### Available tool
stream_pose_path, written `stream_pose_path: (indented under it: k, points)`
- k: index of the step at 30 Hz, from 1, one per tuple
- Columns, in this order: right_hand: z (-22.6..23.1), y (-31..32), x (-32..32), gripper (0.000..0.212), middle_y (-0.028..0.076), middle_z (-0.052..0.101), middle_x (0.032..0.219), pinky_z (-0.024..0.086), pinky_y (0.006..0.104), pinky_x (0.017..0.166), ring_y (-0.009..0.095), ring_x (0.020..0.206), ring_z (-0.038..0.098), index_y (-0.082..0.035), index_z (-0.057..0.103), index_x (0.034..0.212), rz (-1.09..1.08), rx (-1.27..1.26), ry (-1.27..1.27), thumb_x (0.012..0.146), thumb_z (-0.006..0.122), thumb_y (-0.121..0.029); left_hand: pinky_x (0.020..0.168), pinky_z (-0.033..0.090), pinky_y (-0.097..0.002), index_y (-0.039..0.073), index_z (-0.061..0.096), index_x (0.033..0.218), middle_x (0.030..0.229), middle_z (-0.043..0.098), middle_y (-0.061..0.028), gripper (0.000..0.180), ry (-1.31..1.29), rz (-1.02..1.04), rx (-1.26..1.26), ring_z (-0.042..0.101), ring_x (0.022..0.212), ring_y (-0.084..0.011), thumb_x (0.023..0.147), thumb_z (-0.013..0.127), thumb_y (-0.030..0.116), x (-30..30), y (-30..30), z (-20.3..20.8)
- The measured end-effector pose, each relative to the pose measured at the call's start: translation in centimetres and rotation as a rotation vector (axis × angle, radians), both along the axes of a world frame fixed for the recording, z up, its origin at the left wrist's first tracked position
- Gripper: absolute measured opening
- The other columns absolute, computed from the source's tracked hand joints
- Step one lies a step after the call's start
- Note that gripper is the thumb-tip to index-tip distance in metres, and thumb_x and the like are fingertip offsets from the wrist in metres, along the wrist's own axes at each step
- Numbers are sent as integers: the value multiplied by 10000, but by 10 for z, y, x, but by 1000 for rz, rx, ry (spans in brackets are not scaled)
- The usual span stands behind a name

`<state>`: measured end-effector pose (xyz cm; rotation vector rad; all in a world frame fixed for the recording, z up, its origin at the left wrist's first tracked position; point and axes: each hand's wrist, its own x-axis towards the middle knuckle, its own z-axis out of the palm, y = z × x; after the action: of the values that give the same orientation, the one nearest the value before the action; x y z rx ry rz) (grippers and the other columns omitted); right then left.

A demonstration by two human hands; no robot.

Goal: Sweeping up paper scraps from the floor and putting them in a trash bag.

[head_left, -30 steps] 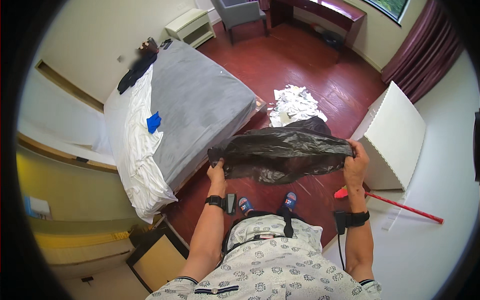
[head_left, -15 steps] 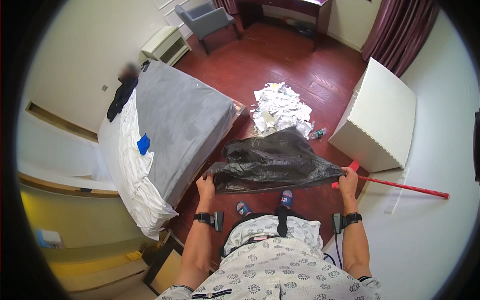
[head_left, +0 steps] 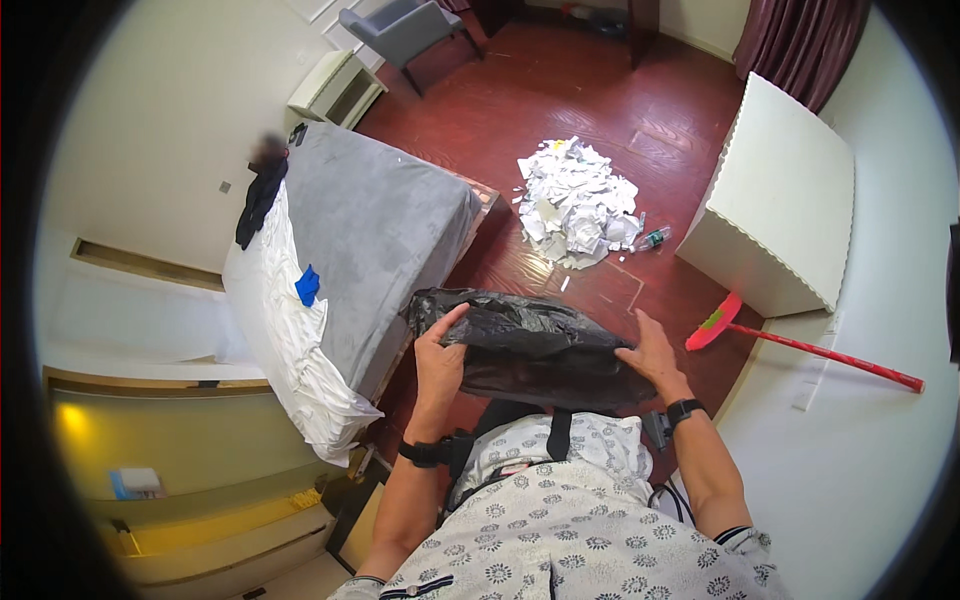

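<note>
A thin black plastic bag (head_left: 545,350) spreads between my hands at waist height, its film crumpled along the top and dark in the middle. My left hand (head_left: 438,358) is against its left part, thumb and fingers apart. At the bag's right edge is my right hand (head_left: 652,352), fingers spread upward and the thumb touching or nearly touching the plastic. Beyond the bag, a heap of torn white paper (head_left: 578,205) lies on the floor. Beside the heap is a clear plastic bottle (head_left: 655,238) on its side.
A red-handled broom (head_left: 820,355) leans by a white box-shaped cabinet (head_left: 775,200) at right. A grey bed (head_left: 375,210) with a white sheet (head_left: 290,340) and blue cloth (head_left: 307,286) fills the left; a person (head_left: 265,180) is at its far side. A grey armchair (head_left: 405,40) stands far back.
The bag has come closer to me, no longer stretched wide along its near edge. My hands have drawn together and their fingers have spread. The paper heap now shows fully beyond the bag.
</note>
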<state>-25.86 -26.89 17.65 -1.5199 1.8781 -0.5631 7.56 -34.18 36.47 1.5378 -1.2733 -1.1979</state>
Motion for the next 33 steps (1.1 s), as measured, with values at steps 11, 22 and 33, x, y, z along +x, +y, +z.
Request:
stream_pose_path:
  k: [11,22,33]
  points:
    - [23,-60,93,1021,216,518,1323,441,495,1002,428,1235,500,-45,307,1513,487,-130,-173,653,806,-275,928,495,-257,-17,661,1262,1124,712,-84,424,-18,55,58,645,1010,-126,851,593,-90,12,-8,5]
    - [21,-149,115,719,214,667,1054,528,490,808,400,963,657,-51,444,1424,88,-282,34,723,601,-32,876,491,-237,-25,646,1270,1108,713,-58,397,77,-133,116,622,980,-86,873,637,-22,28,-82,-1]
    - [-24,-188,116,719,241,623,1278,462,449,1022,399,1197,591,2,475,1415,-63,52,104,834,712,-348,761,505,-233,-26,692,1188,947,727,-31,281,95,-220,160,606,839,-62,938,619,81,113,-186,-7]
